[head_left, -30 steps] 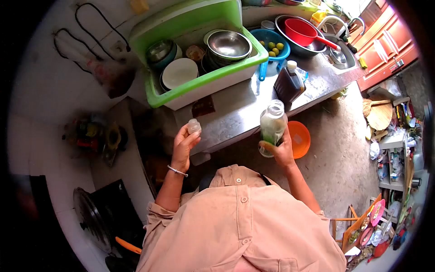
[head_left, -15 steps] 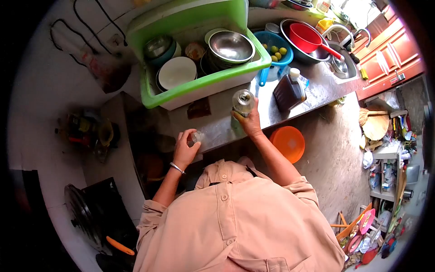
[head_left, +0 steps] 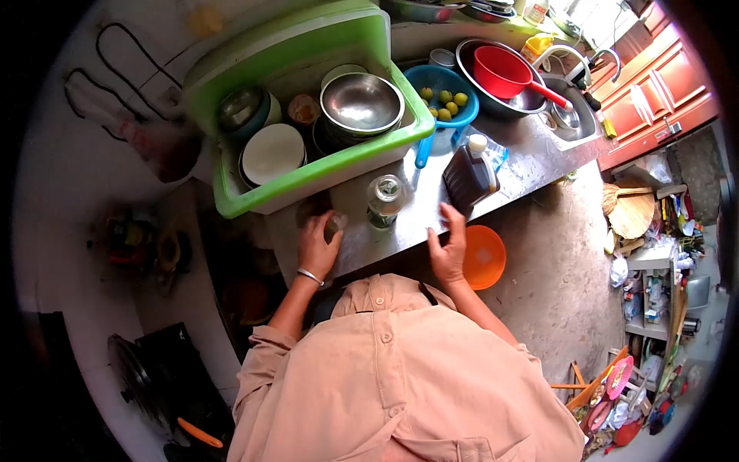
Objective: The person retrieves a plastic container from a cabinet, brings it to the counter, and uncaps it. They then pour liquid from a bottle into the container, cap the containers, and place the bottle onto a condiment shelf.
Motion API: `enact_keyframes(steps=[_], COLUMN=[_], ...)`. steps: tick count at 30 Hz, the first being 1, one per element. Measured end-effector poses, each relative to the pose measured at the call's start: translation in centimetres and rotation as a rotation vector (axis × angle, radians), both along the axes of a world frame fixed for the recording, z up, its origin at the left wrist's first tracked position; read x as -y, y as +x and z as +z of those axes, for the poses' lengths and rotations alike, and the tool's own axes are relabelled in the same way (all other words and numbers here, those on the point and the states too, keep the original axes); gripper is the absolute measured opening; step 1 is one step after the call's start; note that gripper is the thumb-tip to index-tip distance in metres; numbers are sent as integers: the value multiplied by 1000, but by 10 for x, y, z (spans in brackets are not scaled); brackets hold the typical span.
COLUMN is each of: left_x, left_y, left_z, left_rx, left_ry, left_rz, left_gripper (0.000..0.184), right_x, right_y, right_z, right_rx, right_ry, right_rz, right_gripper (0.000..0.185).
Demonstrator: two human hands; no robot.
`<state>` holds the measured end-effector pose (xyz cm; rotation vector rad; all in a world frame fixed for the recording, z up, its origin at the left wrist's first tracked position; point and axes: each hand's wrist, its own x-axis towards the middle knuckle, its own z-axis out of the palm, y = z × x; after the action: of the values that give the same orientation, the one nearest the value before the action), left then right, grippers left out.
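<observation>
- Your left hand (head_left: 317, 246) pinches a small clear piece (head_left: 339, 222), perhaps a cap, between thumb and fingers near the counter's (head_left: 531, 154) front edge.
- Your right hand (head_left: 449, 250) holds nothing that shows; thumb and forefinger stand apart in a wide gap. Its fingertips are clear of the bottle and near the lower part of the dark jug (head_left: 466, 183); whether they touch the jug you cannot tell.
- The clear bottle (head_left: 385, 202) stands on the counter between your two hands, touched by neither, with the green tub (head_left: 339, 173) behind it to the left and the dark jug to its right.
- Expect the bottle to be stiff and smooth-walled, likely slippery if wet. Glass or plastic is hard to tell, so treat it as fragile; its fill, and so its weight, does not show clearly.
- Best hold: wrap your fingers around the body below the shoulder, leaving the mouth free.
- The small clear piece should be light and easy to drop; a fingertip pinch on its sides looks right.
- The bottle's long axis runs upright, its mouth pointing up toward your head and its base on the counter. Your fingers hide too much of the small clear piece to tell which way it faces.
</observation>
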<state>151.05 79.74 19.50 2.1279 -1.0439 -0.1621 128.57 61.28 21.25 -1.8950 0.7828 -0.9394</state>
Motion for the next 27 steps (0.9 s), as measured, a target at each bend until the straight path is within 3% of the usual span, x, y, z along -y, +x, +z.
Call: enact_keyframes(steps=[2,5,8,11,12,13,15,16,21,25,27], left_x=[10,22,27,24,22,20,19,19,15,33,43], left_y=[-2,2,3,3,3,2,-2,-5,-25,-50,-54], left_z=[0,-13,-19,-20,-20,-20,-16,-9,50,126,151], left_rx=[-12,1,169,132,133,126,124,98,90,115,193], left_ry=[41,8,55,83,83,45,3,-41,-236,-441,-447], left_rz=[28,50,46,-12,-13,-10,-1,35,103,-6,-323], left_gripper=[49,58,69,74,74,73,72,67,50,28,15], right_x=[12,39,65,86,92,100,116,116,129,132,136], right_y=[-15,-19,-19,-13,-10,-9,-5,0,-4,-15,-24], right_z=[20,37,37,42,44,38,19,22,20,29,33], right_rx=[-72,42,-6,-97,-105,-103,-42,13,211,245,214], right_ry=[-288,-233,-232,-301,-288,-288,-101,-61,150,283,355], right_rz=[-189,-381,-406,-416,-404,-405,-321,-317,-181,-55,130], right_gripper=[58,60,60,57,45,45,33,22,20,20,20])
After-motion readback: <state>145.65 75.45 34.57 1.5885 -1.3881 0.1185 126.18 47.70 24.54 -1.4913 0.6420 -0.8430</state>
